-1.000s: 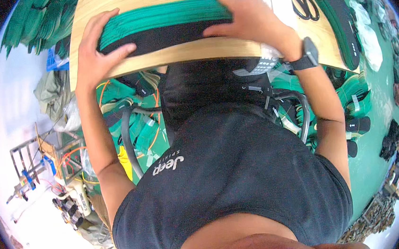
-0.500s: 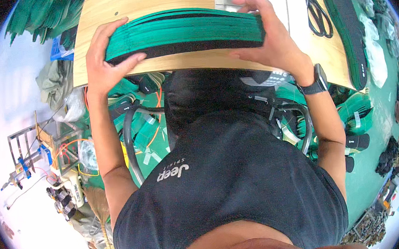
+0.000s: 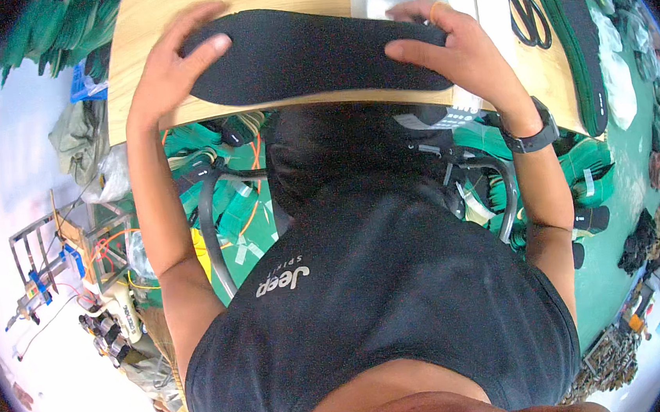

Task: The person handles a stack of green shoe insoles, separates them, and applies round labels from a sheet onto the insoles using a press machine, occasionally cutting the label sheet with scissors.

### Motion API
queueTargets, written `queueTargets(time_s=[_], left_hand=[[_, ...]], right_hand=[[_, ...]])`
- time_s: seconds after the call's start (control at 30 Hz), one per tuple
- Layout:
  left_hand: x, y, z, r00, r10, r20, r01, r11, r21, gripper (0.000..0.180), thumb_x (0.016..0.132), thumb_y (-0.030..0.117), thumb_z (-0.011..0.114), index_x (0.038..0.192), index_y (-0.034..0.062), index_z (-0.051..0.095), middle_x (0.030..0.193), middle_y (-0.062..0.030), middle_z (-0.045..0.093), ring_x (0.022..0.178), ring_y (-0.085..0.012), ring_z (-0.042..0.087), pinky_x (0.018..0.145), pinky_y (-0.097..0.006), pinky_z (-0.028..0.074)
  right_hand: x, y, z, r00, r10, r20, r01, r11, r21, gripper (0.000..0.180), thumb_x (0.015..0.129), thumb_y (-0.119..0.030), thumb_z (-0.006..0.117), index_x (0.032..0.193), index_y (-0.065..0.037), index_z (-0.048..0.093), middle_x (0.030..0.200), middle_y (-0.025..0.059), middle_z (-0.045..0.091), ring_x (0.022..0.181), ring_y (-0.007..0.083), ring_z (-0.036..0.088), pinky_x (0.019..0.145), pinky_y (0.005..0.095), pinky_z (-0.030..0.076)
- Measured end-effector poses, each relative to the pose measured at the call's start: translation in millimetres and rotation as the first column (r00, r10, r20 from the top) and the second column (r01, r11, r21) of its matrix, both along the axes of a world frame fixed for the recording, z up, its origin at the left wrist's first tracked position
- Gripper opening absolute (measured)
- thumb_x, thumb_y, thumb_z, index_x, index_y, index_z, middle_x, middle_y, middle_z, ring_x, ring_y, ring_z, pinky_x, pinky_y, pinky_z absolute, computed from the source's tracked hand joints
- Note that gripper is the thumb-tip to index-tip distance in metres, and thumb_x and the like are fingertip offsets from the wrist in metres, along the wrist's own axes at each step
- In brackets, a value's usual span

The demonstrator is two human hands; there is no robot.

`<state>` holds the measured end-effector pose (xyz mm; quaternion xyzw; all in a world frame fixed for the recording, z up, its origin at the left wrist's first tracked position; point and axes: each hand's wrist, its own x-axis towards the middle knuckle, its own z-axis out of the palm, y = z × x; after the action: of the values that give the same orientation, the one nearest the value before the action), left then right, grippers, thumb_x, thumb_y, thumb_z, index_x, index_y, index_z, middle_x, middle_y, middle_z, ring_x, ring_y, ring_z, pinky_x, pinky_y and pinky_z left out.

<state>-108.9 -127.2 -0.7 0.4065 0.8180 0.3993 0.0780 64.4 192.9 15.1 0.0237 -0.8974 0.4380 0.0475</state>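
A black insole faces up at the near edge of the wooden table, its broad face toward me; whatever lies under it is hidden. At its left end my left hand curls round it, thumb over the black face and fingers, slightly blurred, along the far side. My right hand grips the other end, with the thumb on top and the fingertips past the far edge. A dark watch is on my right wrist.
Black-handled scissors lie on the table's right side, beside a long row of green and black insoles. More green insoles are heaped at the far left. Below the table stand a chair's metal arms among green bundles.
The stack has been turned: its green layered edges faced me before, and now a black face does. Both my hands have kept to its ends, with the thumbs now over the face.
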Motion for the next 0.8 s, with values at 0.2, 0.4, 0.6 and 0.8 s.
queueTargets(time_s=[0.2,0.4,0.6,0.8], left_hand=[[-8.2,-17.1,-22.6,0.986,-0.062,0.154,0.017,0.960,0.279,0.094,0.076,0.066,0.062,0.138,-0.0014,0.041,0.136,-0.0160,0.049,0.129,-0.0262,0.044,0.110,-0.038,0.029],[0.7,-23.2,-16.8,0.961,-0.217,0.173,0.172,0.955,0.242,0.109,0.058,0.058,0.079,0.139,-0.0028,0.039,0.140,-0.0168,0.044,0.132,-0.0272,0.041,0.111,-0.038,0.028],[4.3,-25.7,-17.5,0.970,-0.141,0.198,0.114,0.983,0.142,0.104,0.053,0.031,0.084,0.140,-0.0025,0.038,0.140,-0.0152,0.044,0.131,-0.0256,0.042,0.111,-0.036,0.028],[6.3,-23.1,-14.3,0.982,-0.104,0.158,0.081,0.986,0.144,0.107,0.051,0.016,0.083,0.144,0.0028,0.034,0.136,-0.0146,0.047,0.127,-0.0244,0.045,0.109,-0.035,0.030]], right_hand=[[33.5,16.4,0.6,0.970,0.042,-0.241,0.003,0.983,0.186,0.068,0.070,-0.017,0.081,0.131,-0.009,0.052,0.121,0.0111,0.055,0.117,0.0254,0.051,0.099,0.0335,0.039],[41.4,19.7,-13.4,0.984,0.070,-0.162,-0.032,0.973,0.229,0.074,0.067,-0.025,0.083,0.130,-0.004,0.049,0.104,0.0138,0.053,0.084,0.0267,0.055,0.071,0.0333,0.047],[38.3,18.8,-12.8,0.968,0.105,-0.228,-0.031,0.951,0.307,0.075,0.066,-0.023,0.084,0.130,-0.003,0.049,0.106,0.0146,0.054,0.093,0.0292,0.054,0.079,0.0354,0.047],[39.6,11.0,-15.8,0.971,0.038,-0.235,0.022,0.969,0.246,0.081,0.064,-0.021,0.084,0.132,-0.003,0.045,0.111,0.0182,0.054,0.103,0.0346,0.051,0.088,0.0386,0.044]])
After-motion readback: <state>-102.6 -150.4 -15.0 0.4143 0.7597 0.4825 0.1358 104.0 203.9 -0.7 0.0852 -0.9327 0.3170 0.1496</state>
